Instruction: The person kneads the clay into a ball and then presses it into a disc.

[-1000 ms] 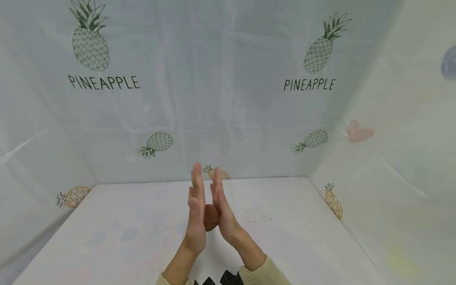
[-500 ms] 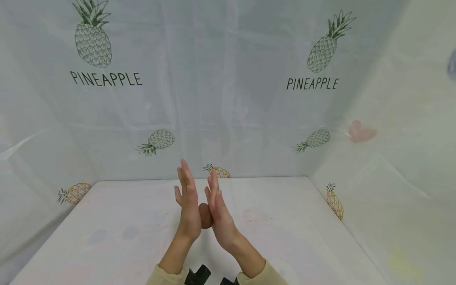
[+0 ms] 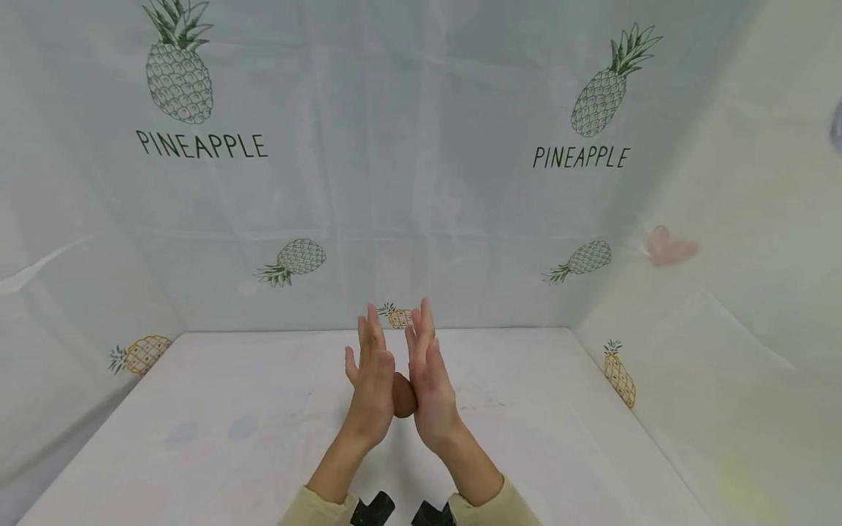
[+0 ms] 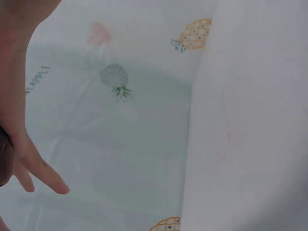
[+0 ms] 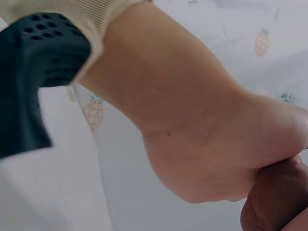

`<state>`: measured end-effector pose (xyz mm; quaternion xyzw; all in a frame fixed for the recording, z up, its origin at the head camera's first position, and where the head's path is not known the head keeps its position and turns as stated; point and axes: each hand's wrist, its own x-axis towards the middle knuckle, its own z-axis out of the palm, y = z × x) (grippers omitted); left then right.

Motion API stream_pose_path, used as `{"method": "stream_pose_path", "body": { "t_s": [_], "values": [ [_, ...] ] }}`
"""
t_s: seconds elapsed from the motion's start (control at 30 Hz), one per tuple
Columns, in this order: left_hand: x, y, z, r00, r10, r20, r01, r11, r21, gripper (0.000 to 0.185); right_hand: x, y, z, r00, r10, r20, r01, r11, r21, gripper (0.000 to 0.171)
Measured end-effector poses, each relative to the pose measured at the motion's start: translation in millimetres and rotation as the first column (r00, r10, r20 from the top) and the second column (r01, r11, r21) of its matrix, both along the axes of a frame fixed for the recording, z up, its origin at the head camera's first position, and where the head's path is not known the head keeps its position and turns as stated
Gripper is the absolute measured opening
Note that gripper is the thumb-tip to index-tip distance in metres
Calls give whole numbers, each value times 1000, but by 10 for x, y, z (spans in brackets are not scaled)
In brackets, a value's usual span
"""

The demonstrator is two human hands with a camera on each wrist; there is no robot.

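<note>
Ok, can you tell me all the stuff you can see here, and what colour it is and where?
Brown lump: one, brown, pressed between the two palms, above the table.
Table: one, white, under the hands.
Pineapple sheet: one, pale with green and orange pineapple prints, on the walls behind and at the sides.
Pink heart: one, pink, on the right wall.
Sleeves: two, beige, at the bottom edge.
Left hand: one, fingers straight, palm against the lump.
Right hand: one, fingers straight, palm against the lump.
</note>
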<state>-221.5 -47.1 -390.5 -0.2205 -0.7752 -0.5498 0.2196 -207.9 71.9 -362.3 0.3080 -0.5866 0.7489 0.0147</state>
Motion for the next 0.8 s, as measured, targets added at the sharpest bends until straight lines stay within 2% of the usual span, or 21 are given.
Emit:
{"method": "stream_pose_path", "body": {
  "t_s": [0.1,0.2,0.33,0.47,0.57,0.63,0.8],
  "values": [
    [19,44,-40,999,-52,-11,52,999,0,67,-21,48,31,999,-30,-11,30,999,-31,62],
    [41,77,-60,986,-164,-5,164,985,60,63,-54,96,56,996,-73,-49,71,996,-47,63],
    [84,123,-56,946,-324,-7,321,934,157,59,-111,167,83,985,-134,-110,127,990,-62,65],
    [156,189,-31,905,-425,-7,415,882,222,57,-180,247,99,967,-203,-157,194,979,-69,67],
    [212,230,-15,881,-474,-2,459,853,247,58,-229,289,90,952,-256,-166,245,966,-83,66],
    [242,247,-6,873,-487,-6,473,845,251,58,-258,301,65,950,-266,-161,254,963,-94,66],
    [274,214,53,894,-445,-43,441,861,254,60,-293,214,-43,974,-173,-147,167,984,-55,63]
  ]
}}
